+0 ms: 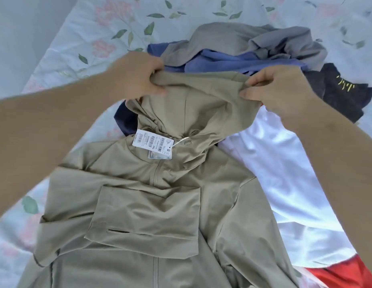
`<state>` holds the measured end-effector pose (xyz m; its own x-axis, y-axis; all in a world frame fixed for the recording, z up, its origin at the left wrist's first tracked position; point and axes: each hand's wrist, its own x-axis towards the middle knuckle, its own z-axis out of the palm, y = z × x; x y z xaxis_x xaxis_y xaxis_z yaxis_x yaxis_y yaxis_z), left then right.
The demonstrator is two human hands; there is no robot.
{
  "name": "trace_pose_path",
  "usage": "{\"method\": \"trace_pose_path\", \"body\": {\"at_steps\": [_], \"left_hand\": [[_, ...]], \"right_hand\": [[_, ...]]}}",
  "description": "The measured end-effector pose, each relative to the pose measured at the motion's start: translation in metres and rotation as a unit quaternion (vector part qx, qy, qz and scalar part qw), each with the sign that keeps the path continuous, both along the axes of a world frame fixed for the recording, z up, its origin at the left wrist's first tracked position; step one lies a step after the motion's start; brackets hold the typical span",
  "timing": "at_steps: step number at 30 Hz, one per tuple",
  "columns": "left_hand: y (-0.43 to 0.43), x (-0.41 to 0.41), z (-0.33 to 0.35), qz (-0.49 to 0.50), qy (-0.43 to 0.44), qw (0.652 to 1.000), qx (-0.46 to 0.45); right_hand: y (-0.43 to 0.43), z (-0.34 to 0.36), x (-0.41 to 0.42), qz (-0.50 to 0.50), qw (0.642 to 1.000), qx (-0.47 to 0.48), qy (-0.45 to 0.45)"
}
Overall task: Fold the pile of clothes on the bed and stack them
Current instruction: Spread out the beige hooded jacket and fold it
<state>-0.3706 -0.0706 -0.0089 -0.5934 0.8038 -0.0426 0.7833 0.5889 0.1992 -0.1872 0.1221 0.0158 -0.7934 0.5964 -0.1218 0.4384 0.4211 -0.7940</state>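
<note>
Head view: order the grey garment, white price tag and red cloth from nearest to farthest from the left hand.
1. Grey garment: top centre, just beyond the left hand.
2. White price tag: at the khaki jacket's neck.
3. Red cloth: far bottom right.

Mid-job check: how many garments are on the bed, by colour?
Khaki hooded zip jacket: 1
Grey crumpled garment: 1
Blue soft garment: 1
Navy garment with yellow stitching: 1
White shiny garment: 1
Red fabric, possibly separate: 1
Total: 6

The floral bed (81, 28) bears a jacket (143, 204) below the fingers (255, 80), grey and blue clothes (233, 44) beyond them, and a white cloth (285, 173) nearer, rightward.
</note>
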Motion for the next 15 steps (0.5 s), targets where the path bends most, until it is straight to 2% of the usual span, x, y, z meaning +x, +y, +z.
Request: {"method": "trace_pose_path", "body": {"at_steps": [1,2,3,4,5,6,7,8,9,11,12,15], "left_hand": [[-0.004,-0.005,0.011,0.016,-0.001,0.999,-0.038],[-0.004,-0.011,0.02,0.049,-0.016,0.998,-0.037],[-0.001,-0.016,0.028,0.098,-0.054,0.994,0.012],[0.004,-0.02,0.035,0.167,-0.119,0.975,0.09],[0.009,-0.021,0.043,0.238,-0.198,0.933,0.183],[0.013,-0.023,0.047,0.289,-0.278,0.875,0.27],[0.016,-0.025,0.047,0.309,-0.341,0.827,0.322],[0.018,-0.025,0.045,0.303,-0.388,0.801,0.34],[0.019,-0.022,0.039,0.282,-0.41,0.804,0.326],[0.018,-0.005,0.018,0.218,-0.404,0.847,0.268],[0.017,0.007,0.004,0.184,-0.391,0.869,0.241],[0.01,0.051,-0.037,0.116,-0.314,0.926,0.172]], "right_hand": [[0.001,-0.001,-0.008,-0.023,0.998,0.058,-0.008],[0.001,0.0,-0.017,-0.047,0.993,0.106,0.004],[0.002,0.001,-0.029,-0.068,0.988,0.132,0.032],[0.002,0.003,-0.041,-0.082,0.986,0.131,0.068],[0.001,0.005,-0.054,-0.078,0.986,0.108,0.098],[0.0,0.007,-0.066,-0.053,0.989,0.074,0.114],[-0.003,0.006,-0.074,-0.013,0.992,0.044,0.115],[-0.006,0.003,-0.078,0.024,0.994,0.035,0.1],[-0.009,-0.003,-0.077,0.047,0.995,0.049,0.079],[-0.014,-0.021,-0.06,0.055,0.993,0.094,0.044],[-0.017,-0.033,-0.044,0.043,0.993,0.102,0.026],[-0.035,-0.075,0.028,-0.056,0.996,0.05,-0.045]]}}
